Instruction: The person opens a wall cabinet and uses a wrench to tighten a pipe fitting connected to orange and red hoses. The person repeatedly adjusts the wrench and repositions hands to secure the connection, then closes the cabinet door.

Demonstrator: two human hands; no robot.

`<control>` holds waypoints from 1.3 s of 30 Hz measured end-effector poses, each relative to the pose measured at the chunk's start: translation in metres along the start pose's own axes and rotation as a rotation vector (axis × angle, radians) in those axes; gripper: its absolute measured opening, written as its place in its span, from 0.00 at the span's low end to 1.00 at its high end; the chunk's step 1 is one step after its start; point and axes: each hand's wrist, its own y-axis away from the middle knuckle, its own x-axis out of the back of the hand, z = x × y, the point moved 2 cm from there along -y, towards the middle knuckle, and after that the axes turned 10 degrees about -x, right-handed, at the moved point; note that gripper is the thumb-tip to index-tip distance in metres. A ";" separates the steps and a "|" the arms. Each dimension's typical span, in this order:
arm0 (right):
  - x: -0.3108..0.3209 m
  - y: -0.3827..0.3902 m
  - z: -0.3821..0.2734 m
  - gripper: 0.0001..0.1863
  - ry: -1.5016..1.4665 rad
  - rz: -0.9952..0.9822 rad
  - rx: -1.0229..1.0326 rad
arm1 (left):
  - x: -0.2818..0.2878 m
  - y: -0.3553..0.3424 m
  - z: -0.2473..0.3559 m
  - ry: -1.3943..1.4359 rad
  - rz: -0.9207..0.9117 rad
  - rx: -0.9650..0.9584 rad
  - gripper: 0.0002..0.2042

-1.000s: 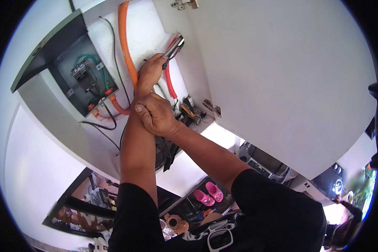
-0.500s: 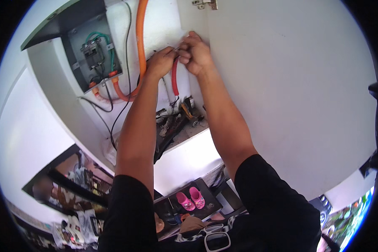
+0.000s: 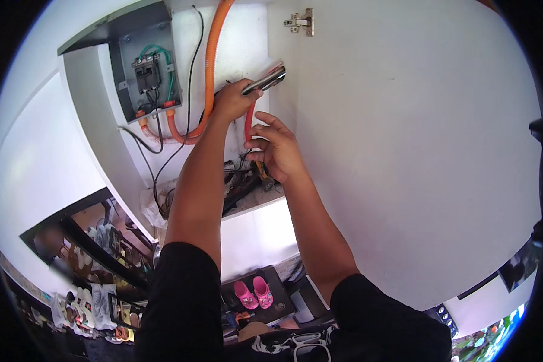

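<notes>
My left hand [image 3: 234, 100] is closed round a shiny grey, elongated object [image 3: 266, 79]; motion blur hides its exact kind. That object slants up to the right from my thumb. Just below the hand hangs a red corrugated conduit [image 3: 249, 125], its upper end meeting my fingers. My right hand [image 3: 276, 148] is lower, beside the conduit, fingers apart and half bent with nothing visible in them. Whether its fingertips touch the conduit I cannot tell. Dark wires [image 3: 245, 158] come out below the conduit, near the cabinet floor.
To the left, a grey breaker box [image 3: 146, 72] stands open with green and black wires. An orange conduit [image 3: 211, 54] and a thin black cable [image 3: 191, 78] run down the back wall. A white cabinet door [image 3: 404, 151] fills the right. Pink clogs [image 3: 254, 294] sit below.
My hands were together at the conduit's top; now they are apart. My right hand has dropped lower and opened. The grey object now shows in my left hand, and the view has shifted.
</notes>
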 end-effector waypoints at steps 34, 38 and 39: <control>0.110 0.150 0.122 0.19 0.273 0.273 -0.221 | 0.006 -0.004 0.000 -0.245 -0.017 -0.075 0.23; 0.092 0.117 0.100 0.21 0.199 0.223 -0.117 | 0.001 0.006 0.013 -0.393 0.048 -0.039 0.25; 0.088 0.113 0.098 0.21 0.192 0.191 -0.118 | 0.000 0.007 0.015 -0.422 0.063 -0.039 0.25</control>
